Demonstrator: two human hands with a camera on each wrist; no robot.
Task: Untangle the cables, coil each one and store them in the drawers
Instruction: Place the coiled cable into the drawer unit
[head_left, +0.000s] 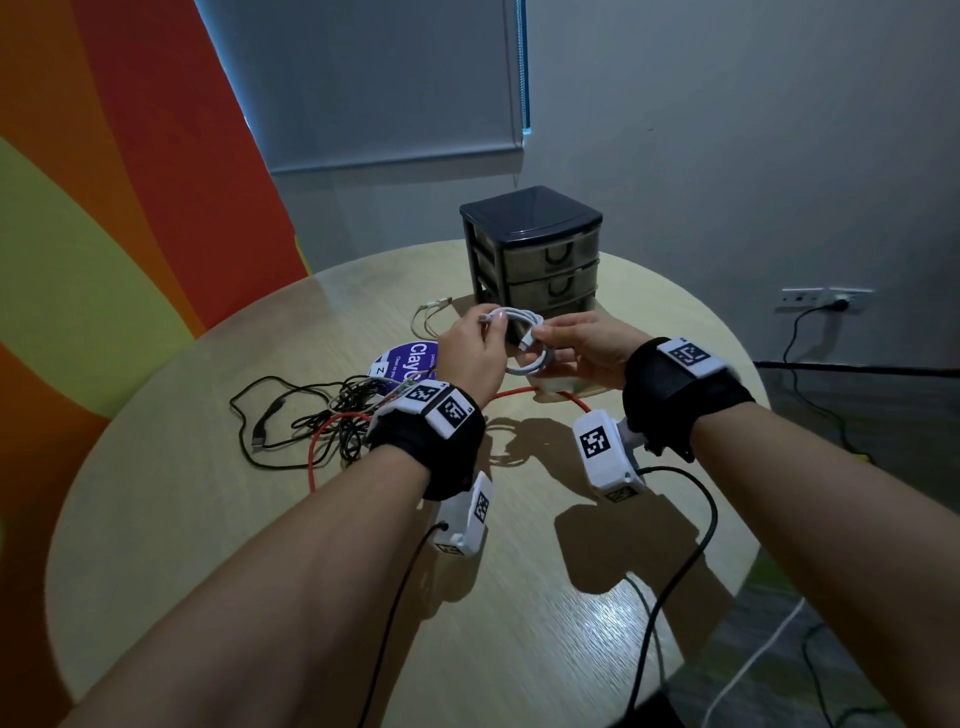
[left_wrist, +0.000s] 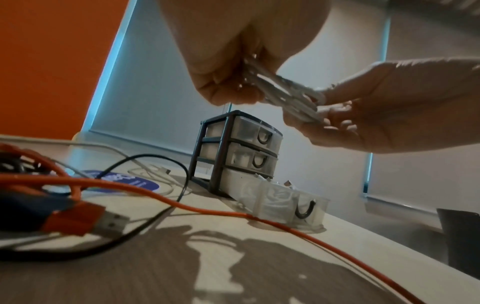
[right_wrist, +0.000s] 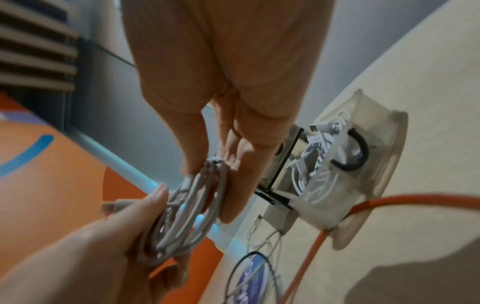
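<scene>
A coiled white cable (head_left: 524, 340) hangs above the table in front of the drawer unit (head_left: 535, 249). My left hand (head_left: 488, 325) pinches its left side and one plug end. My right hand (head_left: 540, 338) pinches the opposite side between thumb and fingers, which the right wrist view shows on the coil (right_wrist: 187, 216). The unit's bottom drawer (right_wrist: 363, 164) is pulled out below my hands and holds other white cables. A tangle of black and orange cables (head_left: 322, 421) lies on the table to the left. The orange cable (left_wrist: 207, 211) runs past the open drawer (left_wrist: 285, 205).
A round purple sticker (head_left: 405, 358) lies under the cables. A thin pale cable (head_left: 428, 317) lies left of the unit. The two upper drawers are closed. The round table's (head_left: 208, 519) near half is bare wood. Black camera leads (head_left: 691, 545) trail off my wrists.
</scene>
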